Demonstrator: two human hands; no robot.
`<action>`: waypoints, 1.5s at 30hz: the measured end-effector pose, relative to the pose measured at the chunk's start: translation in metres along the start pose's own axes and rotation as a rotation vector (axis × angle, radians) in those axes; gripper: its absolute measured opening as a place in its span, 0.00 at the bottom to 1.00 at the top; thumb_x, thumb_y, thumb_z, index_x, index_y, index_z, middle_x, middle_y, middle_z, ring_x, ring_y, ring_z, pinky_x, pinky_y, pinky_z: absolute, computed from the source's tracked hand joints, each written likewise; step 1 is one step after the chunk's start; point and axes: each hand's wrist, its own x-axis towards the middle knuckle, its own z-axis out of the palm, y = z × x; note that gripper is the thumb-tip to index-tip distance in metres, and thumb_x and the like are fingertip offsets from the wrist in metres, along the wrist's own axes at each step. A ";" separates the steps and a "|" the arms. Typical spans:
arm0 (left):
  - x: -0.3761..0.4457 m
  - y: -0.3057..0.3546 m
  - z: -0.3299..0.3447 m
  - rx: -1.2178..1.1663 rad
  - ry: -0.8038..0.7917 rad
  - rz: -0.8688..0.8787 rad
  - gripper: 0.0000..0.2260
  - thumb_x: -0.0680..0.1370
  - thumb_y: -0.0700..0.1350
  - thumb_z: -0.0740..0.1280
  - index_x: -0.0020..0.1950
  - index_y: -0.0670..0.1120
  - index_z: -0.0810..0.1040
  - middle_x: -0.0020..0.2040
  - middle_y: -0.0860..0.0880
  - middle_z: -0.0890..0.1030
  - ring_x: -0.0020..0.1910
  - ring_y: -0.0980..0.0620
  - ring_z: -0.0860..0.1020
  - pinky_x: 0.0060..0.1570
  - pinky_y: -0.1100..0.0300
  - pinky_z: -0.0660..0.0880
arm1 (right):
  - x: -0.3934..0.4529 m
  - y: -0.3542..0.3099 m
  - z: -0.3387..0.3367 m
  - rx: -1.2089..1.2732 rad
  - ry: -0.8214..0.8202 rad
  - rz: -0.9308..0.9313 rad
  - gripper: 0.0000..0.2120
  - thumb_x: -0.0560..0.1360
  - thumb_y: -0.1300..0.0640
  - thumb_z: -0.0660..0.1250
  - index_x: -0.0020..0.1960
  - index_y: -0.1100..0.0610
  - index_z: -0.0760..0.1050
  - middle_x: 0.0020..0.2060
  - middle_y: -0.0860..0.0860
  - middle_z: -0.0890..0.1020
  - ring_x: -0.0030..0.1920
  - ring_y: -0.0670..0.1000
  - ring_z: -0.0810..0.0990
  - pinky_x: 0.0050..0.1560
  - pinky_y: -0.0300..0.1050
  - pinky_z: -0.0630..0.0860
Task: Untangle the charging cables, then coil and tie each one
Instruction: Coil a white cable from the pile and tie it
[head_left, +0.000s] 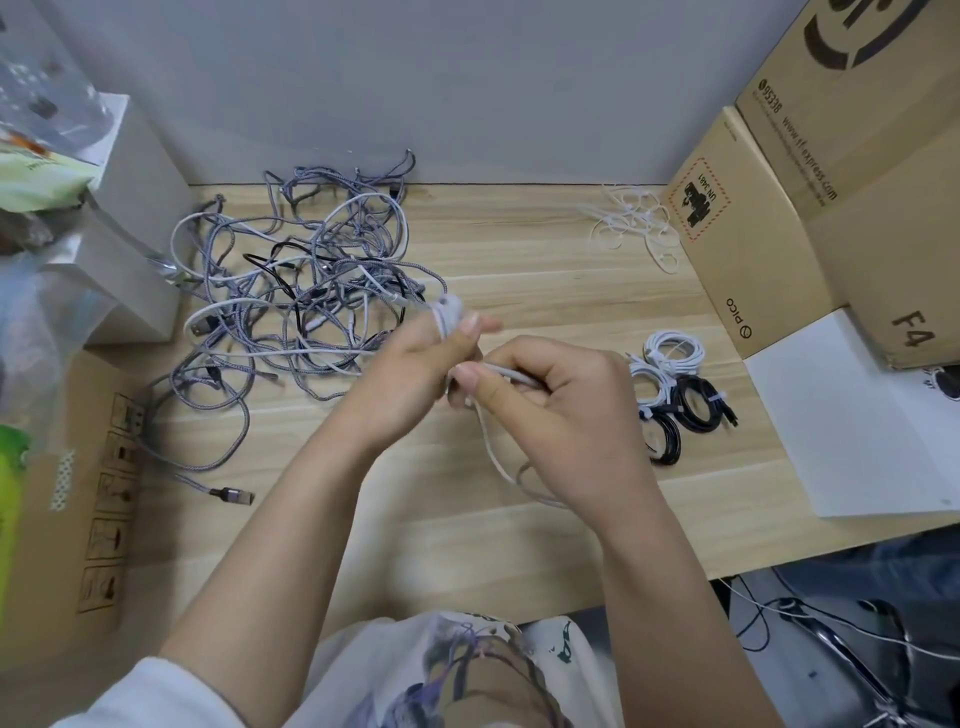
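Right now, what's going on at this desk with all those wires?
A person is sorting charging cables by hand. The left hand and right hand both hold one pale cable, apparently winding it into a coil. A big tangled pile waits on the left of the table. Four finished coils, white and black, lie at the right, with loose white ties behind them.

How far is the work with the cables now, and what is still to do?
Done: a few coiled, tied cables, white and black, lie at the right of the desk. In hand: the left hand and right hand both grip one light cable, a loop of it over the left fingers. Left: the big tangled pile at the left looks mostly unsorted. Spare white ties wait near the boxes.
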 end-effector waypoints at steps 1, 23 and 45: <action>-0.003 0.000 0.001 0.043 -0.046 0.016 0.17 0.82 0.50 0.54 0.38 0.47 0.74 0.28 0.43 0.67 0.24 0.54 0.65 0.25 0.69 0.64 | 0.000 -0.001 -0.001 0.048 0.007 -0.005 0.10 0.72 0.55 0.70 0.35 0.60 0.81 0.27 0.48 0.81 0.31 0.44 0.79 0.39 0.41 0.75; -0.003 0.026 -0.010 -1.419 -0.660 -0.050 0.17 0.78 0.43 0.64 0.60 0.32 0.69 0.33 0.45 0.67 0.29 0.52 0.64 0.36 0.58 0.64 | 0.009 0.014 -0.009 0.136 0.004 0.225 0.12 0.74 0.48 0.62 0.33 0.49 0.72 0.21 0.42 0.68 0.25 0.41 0.63 0.29 0.33 0.60; -0.006 0.008 0.010 0.224 -0.299 -0.205 0.22 0.75 0.62 0.61 0.29 0.48 0.77 0.20 0.51 0.64 0.21 0.53 0.63 0.24 0.63 0.63 | -0.002 0.012 -0.025 -0.431 -0.129 0.182 0.13 0.64 0.68 0.64 0.35 0.50 0.77 0.26 0.46 0.73 0.36 0.50 0.71 0.37 0.44 0.66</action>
